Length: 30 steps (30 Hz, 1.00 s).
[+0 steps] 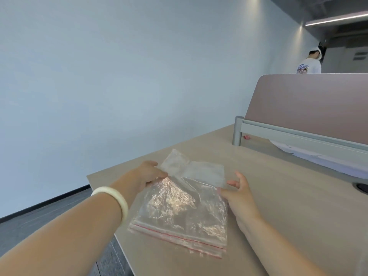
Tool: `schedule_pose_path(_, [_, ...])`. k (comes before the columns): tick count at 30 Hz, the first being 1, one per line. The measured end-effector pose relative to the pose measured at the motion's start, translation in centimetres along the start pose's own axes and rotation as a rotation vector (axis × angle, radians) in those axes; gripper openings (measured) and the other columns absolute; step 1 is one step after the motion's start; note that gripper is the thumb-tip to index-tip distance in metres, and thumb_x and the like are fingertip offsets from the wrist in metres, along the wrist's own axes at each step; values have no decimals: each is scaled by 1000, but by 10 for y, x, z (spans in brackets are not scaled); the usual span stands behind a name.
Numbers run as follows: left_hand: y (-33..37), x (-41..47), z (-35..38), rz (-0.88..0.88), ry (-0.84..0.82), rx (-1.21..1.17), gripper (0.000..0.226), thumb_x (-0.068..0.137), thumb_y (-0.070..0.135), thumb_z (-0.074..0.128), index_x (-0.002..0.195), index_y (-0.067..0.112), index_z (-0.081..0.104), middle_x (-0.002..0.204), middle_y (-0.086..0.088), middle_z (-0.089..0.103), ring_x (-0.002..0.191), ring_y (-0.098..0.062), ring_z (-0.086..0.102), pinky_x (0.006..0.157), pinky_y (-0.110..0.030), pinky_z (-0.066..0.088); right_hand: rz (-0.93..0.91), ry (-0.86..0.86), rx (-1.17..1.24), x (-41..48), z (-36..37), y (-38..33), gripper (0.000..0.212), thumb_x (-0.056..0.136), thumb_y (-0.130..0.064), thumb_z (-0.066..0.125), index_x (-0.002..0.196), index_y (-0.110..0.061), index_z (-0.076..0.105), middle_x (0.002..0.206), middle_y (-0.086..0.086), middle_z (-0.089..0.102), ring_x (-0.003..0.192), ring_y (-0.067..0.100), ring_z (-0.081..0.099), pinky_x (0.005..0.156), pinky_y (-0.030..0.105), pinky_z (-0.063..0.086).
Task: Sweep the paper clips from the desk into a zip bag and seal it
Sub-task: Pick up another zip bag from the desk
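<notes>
Nearest of all is the left forearm, a pale bangle (117, 198) on its wrist, reaching out to the bag (183, 204) — a clear, crinkled zip bag with a red line along its seal, that sealed-looking end pointing near and its far end folded or bunched upward. It lies on the desk (278, 196) close to the near-left corner. The left hand (147, 173) pinches the bag's far-left edge between thumb and fingers; the right hand (237, 193) rests on the bag's right edge with fingers loosely spread, and whether it grips the film or only steadies it I cannot tell. No paper clips are visible, on the desk or through the plastic, so the sweeping looks not yet begun. Risk starts with the film: it is thin and slippery, and a one-sided pinch may let it slide or crumple instead of opening. With the bag so near the desk's left edge, clips swept that way could drop to the dark floor. If the zip is not pressed along its whole line, clips would spill later. Beyond, the desk is pale wood-grain and smooth; a pinkish divider (310, 108) on a grey rail stands far right, with papers (318, 156) under it. A blank pale wall fills the left, and another person (308, 64) stands far right behind the divider.
</notes>
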State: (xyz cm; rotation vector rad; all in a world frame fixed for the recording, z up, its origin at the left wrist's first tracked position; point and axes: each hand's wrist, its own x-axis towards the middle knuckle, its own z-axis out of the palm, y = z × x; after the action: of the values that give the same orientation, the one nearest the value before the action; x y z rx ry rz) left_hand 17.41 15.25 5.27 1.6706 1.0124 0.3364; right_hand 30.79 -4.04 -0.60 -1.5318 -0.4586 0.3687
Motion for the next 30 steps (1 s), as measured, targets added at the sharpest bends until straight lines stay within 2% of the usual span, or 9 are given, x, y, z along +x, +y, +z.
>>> schedule_pose_path(3, [2,-21,-18,195,56,-161,64,81,3,67,138,11,40,78,-5,60,63,-14,54,51,-16,45,-22,-30,34,-4,-1,-8,75,76,2,66,137,-27,33,110,2,48,87,17,56,77,30,47])
schedule_pose_path(7, [17,-67,-55,469,135,-67,49,83,9,67,128,20,52,65,8,69,72,-10,63,69,-9,47,-150,-147,-39,-23,6,-36,61,80,-2,64,130,-30,44,105,-3,48,83,14,55,75,19,45])
schedule_pose_path(12, [43,-134,-114,658,161,101,34,83,6,65,113,22,63,77,-3,72,75,-3,68,80,-17,51,-528,-300,-502,-60,52,-96,82,68,-31,78,136,-35,31,133,-16,31,131,8,24,105,25,24])
schedule_pose_path(14, [49,-162,-137,688,173,195,32,83,6,64,111,23,64,75,-1,71,71,2,65,62,-6,47,-640,-463,-633,-82,90,-125,97,63,-39,80,141,-35,22,134,-22,25,130,2,18,111,28,21])
schedule_pose_path(18, [45,-213,-191,737,317,265,34,82,11,66,113,27,64,80,1,72,75,-12,62,58,-8,42,-620,-759,-575,-119,168,-153,42,76,-19,68,115,-30,59,114,-9,66,104,6,61,97,34,48])
schedule_pose_path(21, [25,-235,-251,787,684,25,32,86,29,63,117,32,55,95,12,67,81,-13,66,77,-21,48,-463,-1015,-313,-143,204,-157,21,81,-5,63,99,-15,70,97,-5,73,88,1,67,81,14,50])
schedule_pose_path(24, [-37,-240,-307,474,826,-461,54,86,58,45,129,25,47,130,2,56,100,-15,62,87,-36,48,-267,-1164,-51,-158,236,-150,17,80,-5,63,84,-16,75,85,-9,75,87,0,67,73,7,48])
schedule_pose_path(27, [-136,-226,-316,50,470,-743,96,71,82,32,137,14,45,135,-13,54,113,-30,58,80,-45,50,-4,-1167,74,-163,277,-113,16,80,-1,63,86,-15,69,86,-1,74,83,8,70,69,18,54])
schedule_pose_path(30, [-215,-208,-292,-95,234,-837,106,64,89,26,128,9,55,121,-15,65,107,-33,64,85,-50,52,182,-1135,-2,-170,312,-58,20,80,0,64,98,-7,66,85,4,73,74,14,71,58,21,55])
